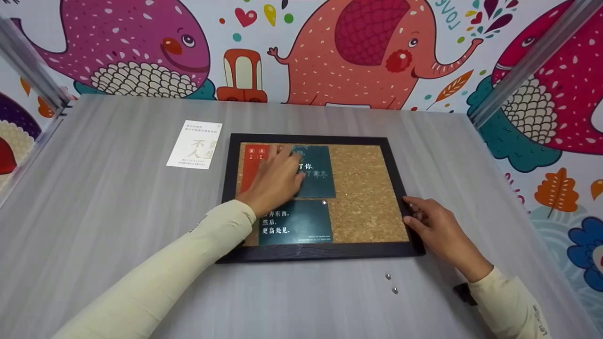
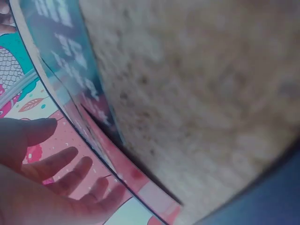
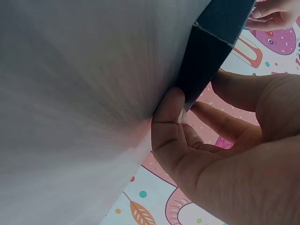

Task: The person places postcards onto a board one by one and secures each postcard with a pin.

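A black-framed cork board (image 1: 362,197) lies flat on the table. Over its upper left my left hand (image 1: 275,176) reaches down, fingers spread loosely at the upper edge of a teal card (image 1: 318,181) and partly covering a red card (image 1: 250,172). What lies under those fingertips is hidden in the head view; in the left wrist view the left hand (image 2: 61,178) shows loosely bent fingers. Below, another teal card (image 1: 301,226) with white lettering has a small pin at its top right corner. My right hand (image 1: 438,226) holds the right side of the black frame (image 3: 201,61) between thumb and fingers.
A white card (image 1: 194,146) with printed characters lies left of the board. Two small metallic pins (image 1: 388,276) rest on the table in front of the frame's lower right corner. A wall (image 1: 358,52) printed with cartoon animals stands behind the table.
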Motion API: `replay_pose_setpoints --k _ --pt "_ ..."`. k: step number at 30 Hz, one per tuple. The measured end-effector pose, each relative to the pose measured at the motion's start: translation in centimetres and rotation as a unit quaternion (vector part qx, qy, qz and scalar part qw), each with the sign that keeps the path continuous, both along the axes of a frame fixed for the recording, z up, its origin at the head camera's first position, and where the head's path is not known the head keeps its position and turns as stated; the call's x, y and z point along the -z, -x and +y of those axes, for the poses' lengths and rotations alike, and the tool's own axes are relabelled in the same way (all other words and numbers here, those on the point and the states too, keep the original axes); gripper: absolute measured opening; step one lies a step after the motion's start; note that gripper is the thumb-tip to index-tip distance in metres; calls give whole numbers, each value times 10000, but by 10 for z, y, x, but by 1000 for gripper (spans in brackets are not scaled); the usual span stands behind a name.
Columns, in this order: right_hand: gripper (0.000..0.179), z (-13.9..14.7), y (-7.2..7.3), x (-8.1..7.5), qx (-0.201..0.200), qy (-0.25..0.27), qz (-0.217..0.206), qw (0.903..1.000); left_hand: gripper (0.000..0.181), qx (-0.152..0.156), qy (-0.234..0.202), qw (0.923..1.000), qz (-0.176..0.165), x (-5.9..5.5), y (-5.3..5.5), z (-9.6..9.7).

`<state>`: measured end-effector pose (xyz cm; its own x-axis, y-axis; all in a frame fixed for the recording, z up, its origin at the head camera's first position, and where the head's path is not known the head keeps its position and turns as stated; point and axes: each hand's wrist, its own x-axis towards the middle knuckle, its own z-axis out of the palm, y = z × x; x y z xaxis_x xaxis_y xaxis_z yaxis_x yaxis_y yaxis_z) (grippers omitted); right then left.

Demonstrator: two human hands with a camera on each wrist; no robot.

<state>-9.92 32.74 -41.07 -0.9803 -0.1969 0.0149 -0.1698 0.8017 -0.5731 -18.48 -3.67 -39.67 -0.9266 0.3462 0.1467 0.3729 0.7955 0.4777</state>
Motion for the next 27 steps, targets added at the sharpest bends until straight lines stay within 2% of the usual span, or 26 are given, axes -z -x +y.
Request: replay_pose_setpoints --k 7,12,27 --pt "48 0 0 0 -8 -49 50 10000 52 -23 -92 9995 -314 0 -14 -5" --pt "48 0 1 0 13 -60 47 10000 55 -40 -214 9982 -566 2 -20 -7" --pt "48 0 1 0 9 -1 -9 10000 63 -174 -153 9940 -1064 4 -24 -13"
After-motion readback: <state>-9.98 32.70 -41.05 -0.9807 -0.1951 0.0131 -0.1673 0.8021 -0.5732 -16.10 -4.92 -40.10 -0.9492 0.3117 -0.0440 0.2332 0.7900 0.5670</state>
